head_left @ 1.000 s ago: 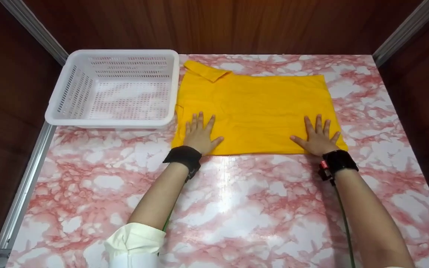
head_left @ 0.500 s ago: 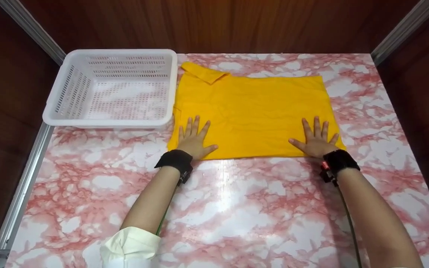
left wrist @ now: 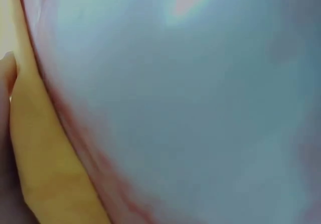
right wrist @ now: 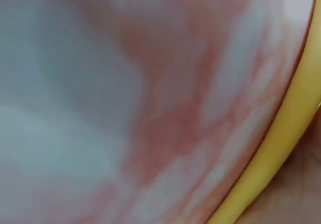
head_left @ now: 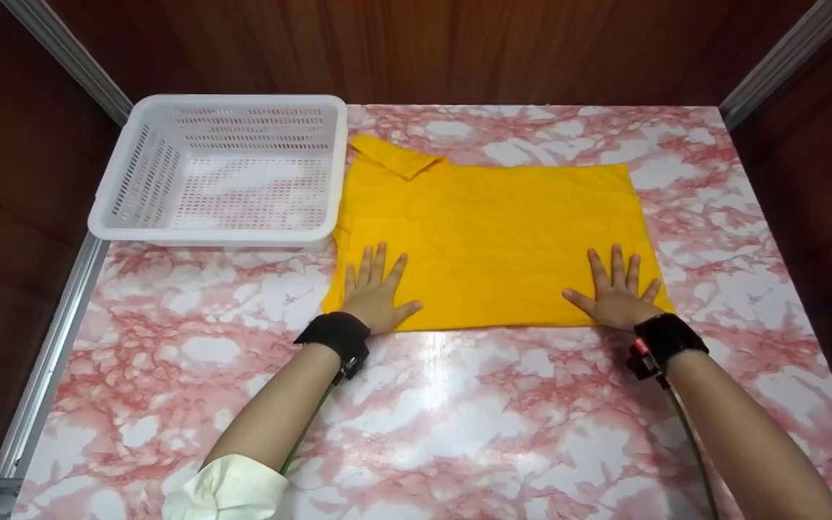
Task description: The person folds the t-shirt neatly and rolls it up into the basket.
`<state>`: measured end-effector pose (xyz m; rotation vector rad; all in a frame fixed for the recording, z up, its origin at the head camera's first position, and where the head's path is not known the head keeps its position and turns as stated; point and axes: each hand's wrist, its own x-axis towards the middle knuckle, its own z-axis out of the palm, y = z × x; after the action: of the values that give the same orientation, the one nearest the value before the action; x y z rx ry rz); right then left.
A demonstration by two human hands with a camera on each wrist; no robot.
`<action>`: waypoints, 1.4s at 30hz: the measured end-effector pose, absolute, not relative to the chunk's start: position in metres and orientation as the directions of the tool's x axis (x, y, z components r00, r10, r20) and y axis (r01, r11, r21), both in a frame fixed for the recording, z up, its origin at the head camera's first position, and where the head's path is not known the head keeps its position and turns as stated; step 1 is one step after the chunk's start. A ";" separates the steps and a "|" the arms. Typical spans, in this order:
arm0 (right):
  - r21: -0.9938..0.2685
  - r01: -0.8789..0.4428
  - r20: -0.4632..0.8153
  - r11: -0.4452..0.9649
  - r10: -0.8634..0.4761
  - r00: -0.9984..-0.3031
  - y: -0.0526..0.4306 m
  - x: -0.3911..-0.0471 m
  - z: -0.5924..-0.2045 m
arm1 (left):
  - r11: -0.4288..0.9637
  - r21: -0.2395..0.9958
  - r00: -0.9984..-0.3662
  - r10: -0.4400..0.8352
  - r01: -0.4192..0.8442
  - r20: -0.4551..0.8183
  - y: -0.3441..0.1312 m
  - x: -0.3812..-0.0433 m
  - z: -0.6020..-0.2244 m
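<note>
A yellow collared shirt [head_left: 510,231], folded into a flat rectangle, lies on the table with its collar [head_left: 398,157] at the far left corner. My left hand [head_left: 375,295] rests on its near left part, fingers straight and spread. On the near right corner lies my right hand [head_left: 617,296], its fingers also straight and spread. The left wrist view shows the shirt's near edge [left wrist: 50,148] with a bit of the hand beside it. A strip of the shirt [right wrist: 281,138] runs past the palm in the right wrist view.
A white perforated plastic basket [head_left: 217,235] stands at the back left, right beside the shirt's left edge. The table [head_left: 445,419] has a red and white marbled top. Dark wooden panels [head_left: 416,50] stand behind it and at both sides.
Both hands have moved nearer to the person, and the shirt has slid toward the person with them. The left hand has also shifted slightly to the left. The basket stays in place.
</note>
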<state>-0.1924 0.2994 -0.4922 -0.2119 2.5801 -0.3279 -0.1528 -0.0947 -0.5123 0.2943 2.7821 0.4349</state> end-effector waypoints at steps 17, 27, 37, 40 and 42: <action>-0.249 -0.081 -0.467 0.965 -0.193 -0.863 0.298 -0.150 -0.500 | 0.914 0.358 -0.895 0.312 0.191 -0.319 -0.101 -0.117 -0.511; -0.274 -0.111 -0.435 0.955 -0.226 -0.872 0.299 -0.149 -0.484 | 0.923 0.317 -0.877 0.328 0.218 -0.351 -0.104 -0.120 -0.496; -0.213 -0.117 -0.337 0.970 -0.185 -0.923 0.299 -0.189 -0.457 | 0.950 0.253 -0.929 0.250 0.181 -0.274 -0.100 -0.185 -0.453; -0.223 -0.089 -0.297 0.971 -0.154 -0.942 0.301 -0.209 -0.455 | 0.963 0.229 -0.957 0.194 0.145 -0.213 -0.095 -0.211 -0.448; -0.235 -0.068 -0.266 0.970 -0.131 -0.955 0.303 -0.223 -0.456 | 0.970 0.213 -0.973 0.156 0.118 -0.170 -0.092 -0.225 -0.450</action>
<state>-0.2233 0.3028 -0.4555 -0.1463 2.8359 -0.3240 -0.2249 -0.0917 -0.4499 0.2060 2.9327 0.3011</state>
